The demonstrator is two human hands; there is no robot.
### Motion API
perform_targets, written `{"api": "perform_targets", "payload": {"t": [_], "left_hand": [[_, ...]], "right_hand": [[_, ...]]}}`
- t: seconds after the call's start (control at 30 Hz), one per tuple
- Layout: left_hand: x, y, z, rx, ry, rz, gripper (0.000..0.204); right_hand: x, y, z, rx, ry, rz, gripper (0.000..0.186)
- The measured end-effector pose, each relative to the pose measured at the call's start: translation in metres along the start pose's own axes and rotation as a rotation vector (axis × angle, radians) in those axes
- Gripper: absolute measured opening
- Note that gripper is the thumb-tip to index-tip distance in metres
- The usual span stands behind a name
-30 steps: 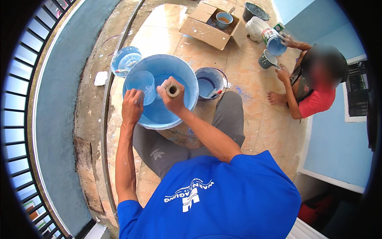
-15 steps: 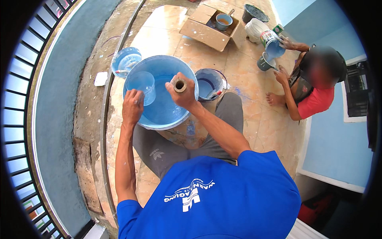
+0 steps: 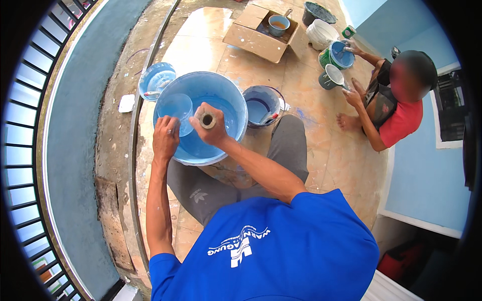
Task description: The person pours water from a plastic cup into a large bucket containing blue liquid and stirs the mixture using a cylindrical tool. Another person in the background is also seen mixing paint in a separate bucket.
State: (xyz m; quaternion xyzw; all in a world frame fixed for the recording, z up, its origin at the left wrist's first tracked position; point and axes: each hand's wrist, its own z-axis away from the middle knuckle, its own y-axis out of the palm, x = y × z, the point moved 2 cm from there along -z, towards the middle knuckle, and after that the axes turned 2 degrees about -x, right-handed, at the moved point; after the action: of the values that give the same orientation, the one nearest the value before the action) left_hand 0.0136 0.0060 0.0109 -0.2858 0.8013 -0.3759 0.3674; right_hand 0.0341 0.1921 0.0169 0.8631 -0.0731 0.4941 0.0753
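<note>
A large round blue tub with blue paint in it stands between my knees. My right hand is closed around a hollow, round stick, held upright over the paint; its lower end is hidden. At the tub's near-left rim my left hand is closed, fingers curled over the edge. Beside those fingers, inside the tub, is a translucent round container; whether they also touch it I cannot tell.
A small paint bucket with a brush stands right of the tub; a shallow blue pail stands left. Ahead is a cardboard box holding a dipper. At right, a co-worker holds a grey dipper by a paint pail.
My right hand has moved the stick left and slightly nearer me across the tub. My left hand stays at the rim. The co-worker's pail has tipped back from over the dipper.
</note>
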Motion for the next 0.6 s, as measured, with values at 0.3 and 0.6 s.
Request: {"api": "perform_targets", "payload": {"t": [0.3,0.6], "left_hand": [[-0.001,-0.001,0.001,0.002,-0.005,0.005,0.010],[-0.003,-0.003,-0.003,0.012,-0.019,0.005,0.008]], "right_hand": [[0.029,-0.042,0.003,0.244,0.007,0.121,0.023],[-0.012,-0.003,-0.030,-0.183,-0.012,0.015,0.025]]}}
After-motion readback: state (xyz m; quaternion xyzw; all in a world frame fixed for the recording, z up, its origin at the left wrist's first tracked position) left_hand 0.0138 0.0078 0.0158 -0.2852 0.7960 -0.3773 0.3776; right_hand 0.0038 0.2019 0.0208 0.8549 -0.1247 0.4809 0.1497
